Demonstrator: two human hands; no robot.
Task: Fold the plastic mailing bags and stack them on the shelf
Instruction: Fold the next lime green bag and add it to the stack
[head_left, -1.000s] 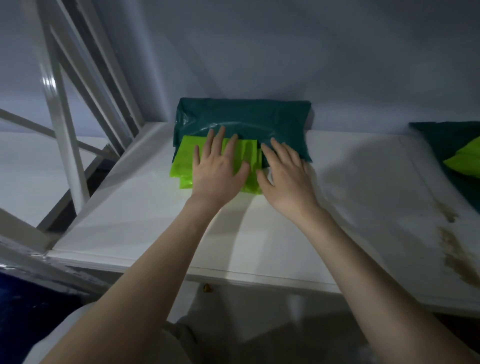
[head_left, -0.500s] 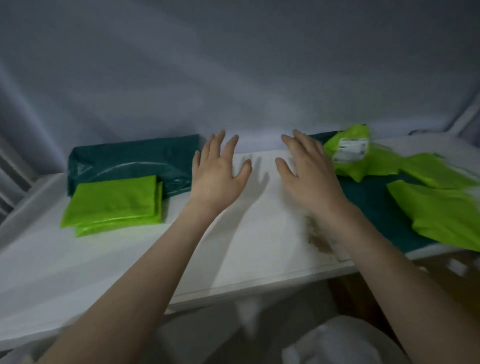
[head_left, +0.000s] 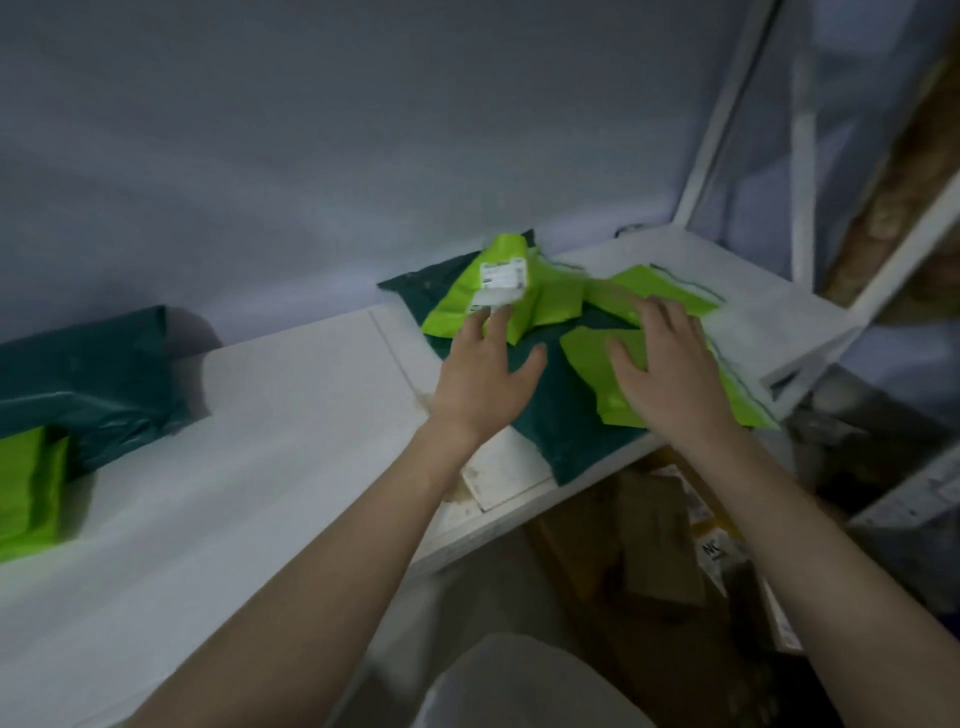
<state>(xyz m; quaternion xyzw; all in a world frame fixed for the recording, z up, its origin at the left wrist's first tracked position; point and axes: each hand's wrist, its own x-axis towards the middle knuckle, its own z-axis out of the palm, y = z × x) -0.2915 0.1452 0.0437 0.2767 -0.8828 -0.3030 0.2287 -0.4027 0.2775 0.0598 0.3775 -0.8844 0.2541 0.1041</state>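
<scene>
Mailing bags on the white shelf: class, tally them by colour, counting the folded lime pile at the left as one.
Dark green: 2, the left dark green bag and the right dark green bag.
Lime, loose: 3, the labelled bag, the rear bag, the front bag.
Lime, folded pile: 1.
Total: 6.

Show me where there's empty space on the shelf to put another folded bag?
The wide white stretch of shelf between the folded stack at left and the left hand is bare. The right end is crowded: loose green bags overlap there under both hands, the right hand resting on one.
</scene>
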